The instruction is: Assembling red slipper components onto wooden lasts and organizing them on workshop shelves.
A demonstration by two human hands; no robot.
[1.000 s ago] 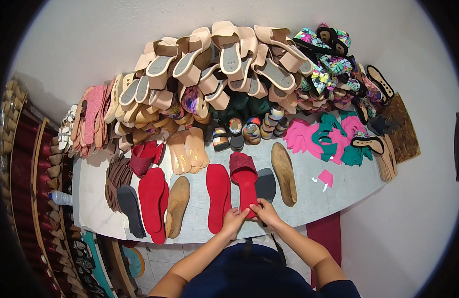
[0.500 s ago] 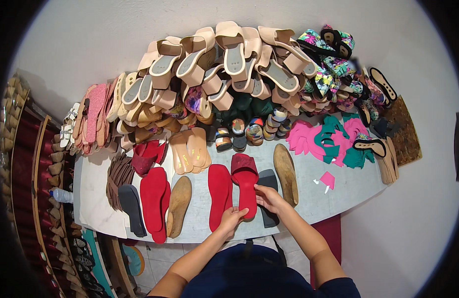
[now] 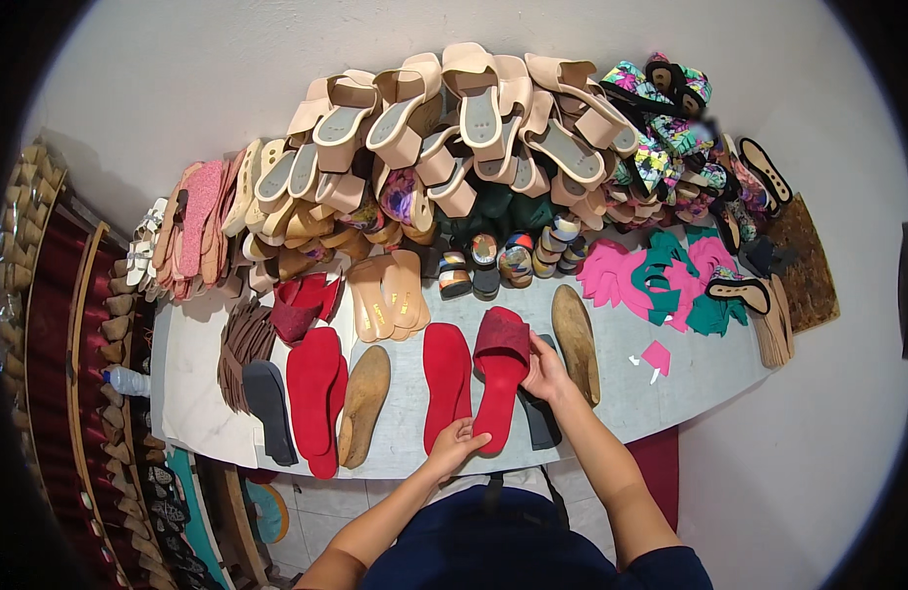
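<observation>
A red slide sandal [image 3: 497, 405] with a wide, darker red strap is held between my hands, its toe pointing away from me. My left hand [image 3: 455, 448] pinches the heel end, thumb on top. My right hand [image 3: 544, 372] grips the sandal's right side by the strap; some of its fingers are hidden. Just left of the sandal lie red soles [image 3: 446, 379], overlapping. A dark grey sole [image 3: 541, 423] lies partly hidden behind my right hand. To its right rests a wooden shoe last [image 3: 574, 339].
Leftward on the table are another last [image 3: 365, 403], red soles [image 3: 314, 393], a dark sole [image 3: 267, 408], brown strips [image 3: 245, 354] and red uppers [image 3: 304, 307]. Beige insoles [image 3: 387, 300] lie farther back. Heeled sandals [image 3: 481, 113] are piled along the wall. Pink and green cutouts [image 3: 660, 280] lie right.
The sandal has tilted and its strap now faces me more. My right hand has moved up along its side toward the strap; my left hand stays at the heel. The view has shifted slightly.
</observation>
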